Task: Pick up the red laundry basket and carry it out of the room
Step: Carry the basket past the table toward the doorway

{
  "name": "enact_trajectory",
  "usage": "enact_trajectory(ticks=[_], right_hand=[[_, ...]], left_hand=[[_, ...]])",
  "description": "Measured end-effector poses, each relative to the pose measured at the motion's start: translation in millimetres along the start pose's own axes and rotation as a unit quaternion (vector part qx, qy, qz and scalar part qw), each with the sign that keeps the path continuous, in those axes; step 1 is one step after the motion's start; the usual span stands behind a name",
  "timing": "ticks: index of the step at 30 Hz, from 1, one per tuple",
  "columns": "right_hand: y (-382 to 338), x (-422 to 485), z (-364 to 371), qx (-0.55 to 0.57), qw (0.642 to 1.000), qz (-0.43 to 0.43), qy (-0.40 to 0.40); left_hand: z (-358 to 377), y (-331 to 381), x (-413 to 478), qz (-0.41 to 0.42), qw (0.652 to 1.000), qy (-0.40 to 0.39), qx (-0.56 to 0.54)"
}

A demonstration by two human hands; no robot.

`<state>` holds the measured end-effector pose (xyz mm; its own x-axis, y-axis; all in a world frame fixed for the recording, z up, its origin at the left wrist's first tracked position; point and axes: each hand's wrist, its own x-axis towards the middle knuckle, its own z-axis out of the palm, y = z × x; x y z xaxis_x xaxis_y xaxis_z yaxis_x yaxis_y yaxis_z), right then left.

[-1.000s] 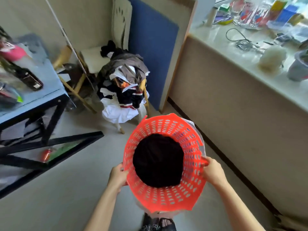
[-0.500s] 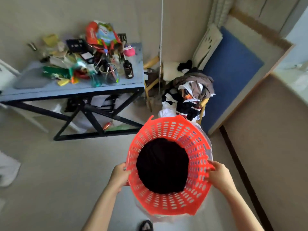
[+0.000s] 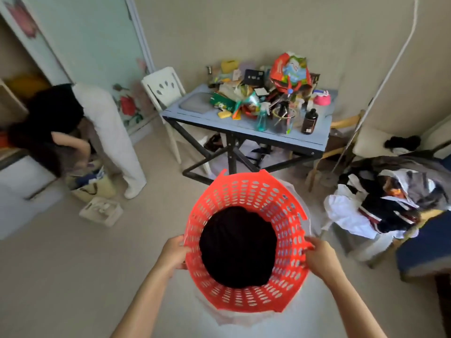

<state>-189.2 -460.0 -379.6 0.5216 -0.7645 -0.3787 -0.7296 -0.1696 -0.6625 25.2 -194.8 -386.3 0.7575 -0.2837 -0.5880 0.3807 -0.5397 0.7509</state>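
The red laundry basket (image 3: 246,191) is a round perforated plastic tub, held up off the floor in front of me, low in the middle of the view. Dark clothing (image 3: 238,247) fills its bottom. My left hand (image 3: 173,252) grips the rim on the left side. On the opposite side of the rim my right hand (image 3: 319,256) holds on. A pale plastic liner shows under and behind the basket.
A cluttered blue table (image 3: 314,142) on black legs stands ahead. A chair heaped with clothes (image 3: 388,198) is at the right. A person (image 3: 97,128) bends over at the left by an open wardrobe, with a bag (image 3: 97,189) and a small white crate (image 3: 101,211) on the floor.
I have turned left with the basket in both hands: the windowsill and blue board left the view, the table moved to the middle, and the person and wardrobe came into view at the left.
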Motion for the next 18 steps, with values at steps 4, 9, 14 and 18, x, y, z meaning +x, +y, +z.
enact_trajectory(ticks=[4,9,14,18], right_hand=[[-54.4,-8.7,34.8,-0.017,0.998,-0.047,-0.037],[-120.6,-29.8,87.1,-0.048,0.992,-0.08,-0.088],[-175.0,-50.0,146.8,-0.084,0.985,-0.11,-0.106],[-215.6,-61.5,197.7,-0.106,0.978,-0.12,-0.137]], left_hand=[[-59.1,-20.8,-6.1,-0.007,0.998,0.04,-0.051],[-135.2,-49.5,-12.9,-0.012,0.992,0.085,-0.096],[-205.5,-76.5,-15.2,-0.028,0.985,0.114,-0.126],[-261.6,-94.8,-7.3,-0.049,0.98,0.13,-0.144]])
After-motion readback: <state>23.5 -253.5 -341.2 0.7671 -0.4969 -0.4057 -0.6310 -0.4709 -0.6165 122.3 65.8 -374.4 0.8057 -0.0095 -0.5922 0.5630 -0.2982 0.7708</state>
